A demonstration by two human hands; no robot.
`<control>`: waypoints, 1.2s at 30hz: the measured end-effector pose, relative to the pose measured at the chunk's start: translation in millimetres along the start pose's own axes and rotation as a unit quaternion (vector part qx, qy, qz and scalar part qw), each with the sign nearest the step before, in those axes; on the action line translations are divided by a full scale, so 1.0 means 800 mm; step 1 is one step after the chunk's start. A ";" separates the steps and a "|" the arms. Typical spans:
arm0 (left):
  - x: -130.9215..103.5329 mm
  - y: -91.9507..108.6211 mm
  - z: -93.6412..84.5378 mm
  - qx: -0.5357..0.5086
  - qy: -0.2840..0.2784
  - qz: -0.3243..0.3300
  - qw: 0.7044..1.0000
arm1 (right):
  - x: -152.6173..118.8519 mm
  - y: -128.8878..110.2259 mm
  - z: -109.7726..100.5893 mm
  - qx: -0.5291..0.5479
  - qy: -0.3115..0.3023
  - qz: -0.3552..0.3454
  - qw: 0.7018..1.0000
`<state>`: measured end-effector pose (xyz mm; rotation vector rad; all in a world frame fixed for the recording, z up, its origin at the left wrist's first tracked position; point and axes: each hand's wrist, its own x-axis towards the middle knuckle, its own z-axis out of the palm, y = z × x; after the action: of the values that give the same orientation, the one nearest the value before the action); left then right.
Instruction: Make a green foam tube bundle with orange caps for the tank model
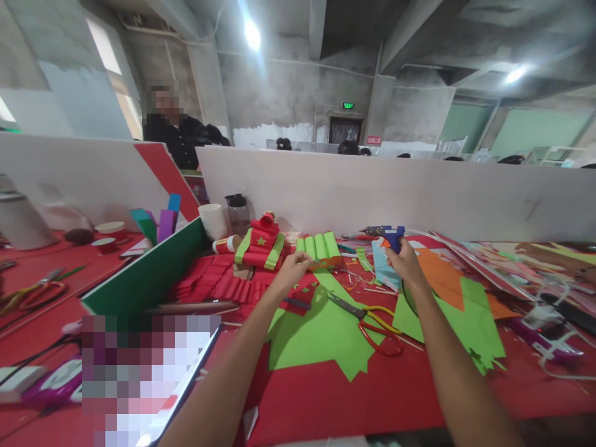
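Observation:
My right hand [404, 259] grips a blue hot glue gun [393, 236], raised over the right side of the table with its nozzle pointing left. The fingers of my left hand [294, 267] are pinched together beside a row of green paper rolls [321, 247]; whatever they hold, if anything, is too small to make out. Left of that hand stands a red paper model [261, 239] with green bands and a star. Scissors [361, 313] with one yellow and one red handle lie partly spread on a light green paper sheet [307, 338] below my hands.
A green board [149, 267] stands upright on the left. Folded red paper strips [214, 279], a white cup [213, 221] and a dark-lidded bottle [238, 214] are near it. Orange paper [440, 276] lies right. A white partition [326, 192] runs behind; a person [174, 133] stands beyond.

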<state>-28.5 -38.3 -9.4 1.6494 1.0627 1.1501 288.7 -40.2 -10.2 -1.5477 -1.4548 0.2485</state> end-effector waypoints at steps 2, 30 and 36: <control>0.002 -0.002 0.000 0.002 -0.001 -0.006 1.000 | 0.004 0.010 -0.007 -0.098 0.020 0.025 0.995; 0.012 -0.020 0.006 0.016 -0.009 -0.029 0.999 | -0.002 0.007 0.034 -0.231 -0.064 -0.135 0.961; 0.012 -0.024 0.000 0.024 -0.012 0.006 1.000 | 0.016 -0.019 0.074 -0.208 -0.131 -0.252 0.936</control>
<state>-29.7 -23.7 -25.2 1.7049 1.0733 1.1179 240.5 -2.9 -24.4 -1.4319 -2.1670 -0.1807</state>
